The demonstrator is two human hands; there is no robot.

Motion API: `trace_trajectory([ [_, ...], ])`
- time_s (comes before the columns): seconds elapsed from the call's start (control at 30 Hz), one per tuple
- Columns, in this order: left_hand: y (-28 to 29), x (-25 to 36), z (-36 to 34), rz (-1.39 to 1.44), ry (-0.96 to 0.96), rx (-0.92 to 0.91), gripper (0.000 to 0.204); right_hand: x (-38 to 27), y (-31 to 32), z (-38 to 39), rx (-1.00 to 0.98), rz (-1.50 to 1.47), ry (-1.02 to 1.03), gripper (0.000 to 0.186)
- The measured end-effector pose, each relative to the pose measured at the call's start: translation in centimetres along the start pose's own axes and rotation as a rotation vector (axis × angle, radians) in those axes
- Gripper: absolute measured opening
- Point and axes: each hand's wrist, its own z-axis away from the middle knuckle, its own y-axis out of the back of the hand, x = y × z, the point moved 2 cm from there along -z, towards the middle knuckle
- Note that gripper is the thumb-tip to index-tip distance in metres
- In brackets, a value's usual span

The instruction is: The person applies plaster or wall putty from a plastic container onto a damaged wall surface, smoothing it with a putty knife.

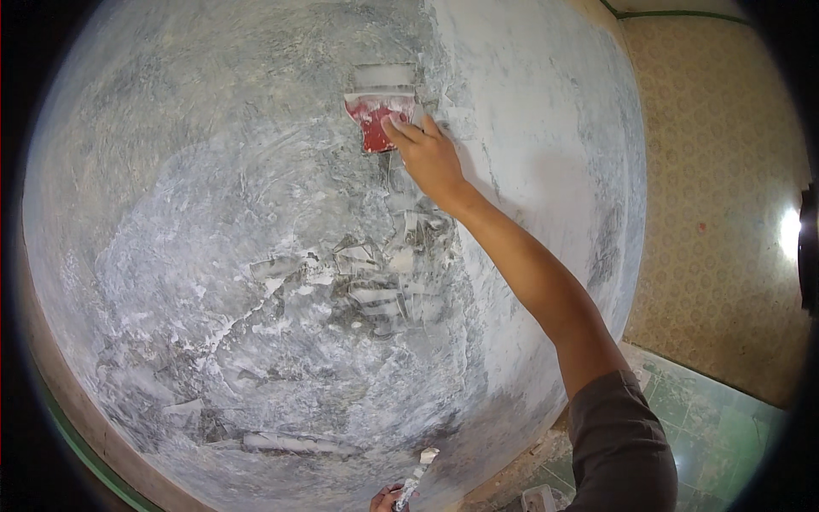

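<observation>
My right hand (432, 164) reaches up and grips a wide red putty scraper (375, 126), its surface smeared with white filler. The scraper lies against the grey, patchy wall (256, 188), and a fresh pale strip shows just above its edge. Low in the picture, my left hand (386, 499) is closed around a narrow tool coated in white filler (415, 480), probably a putty knife. A lump of filler sits at that tool's upper end. Most of the left hand is cut off by the lower edge.
Rough, flaking patches (375, 282) mark the wall below the scraper. A smoother whitish wall section (537, 102) lies to the right. Beyond it is a patterned tan surface (717, 171). Green tiles (708, 427) and a small whitish container (539, 497) are at the lower right.
</observation>
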Motion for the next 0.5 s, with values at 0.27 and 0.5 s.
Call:
trace_trajectory([
  [0.27,0.4,-0.8,0.0,0.071,0.009,0.014,0.051,-2.1,4.3,2.9,-0.112,-0.105,0.044,0.063],
  [0.5,-1.0,-0.5,-0.3,0.042,0.02,-0.05,0.05,-2.4,1.6,0.4,-0.06,-0.01,0.005,0.065],
])
